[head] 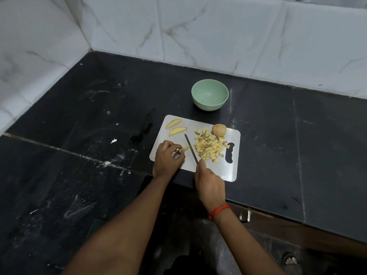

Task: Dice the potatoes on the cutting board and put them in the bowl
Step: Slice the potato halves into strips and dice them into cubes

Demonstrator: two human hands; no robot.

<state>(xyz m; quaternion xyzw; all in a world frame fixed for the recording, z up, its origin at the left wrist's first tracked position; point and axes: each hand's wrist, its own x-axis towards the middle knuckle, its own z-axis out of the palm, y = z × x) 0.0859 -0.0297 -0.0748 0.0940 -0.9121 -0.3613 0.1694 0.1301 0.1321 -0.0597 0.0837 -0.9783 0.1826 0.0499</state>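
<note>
My left hand (167, 157) sits on the near left corner of the cutting board (230, 171), fingers curled, pinching the near end of a thin strip of potato (185, 148) that lies flat on the board. My right hand (209, 185) is wrapped round the handle of a knife (191, 149), forefinger stretched along the top. The blade points away from me, just beside the strip's far end; I cannot tell whether the edge is touching it. My two hands are apart, with the blade between them. A red thread (219, 210) is tied round my right wrist.

To the right of the blade lies a loose pile of diced potato (209, 147), some cubes with brown skin on them, spread across the middle of the board. At the far edge of the pile, touching it, rests a whole unpeeled potato (219, 130). Two long wedges (174, 127) lie side by side at the far left corner, well apart from the pile. The board's handle slot is at its right end.

Beyond the board, near but not touching it, a pale green bowl (206, 106) stands upright on the black stone counter (278, 135). The counter is smeared with white marks on the left. White marbled tiles (198, 26) rise behind it. Down to the right, on the floor, I see a sandalled foot (291, 261).
</note>
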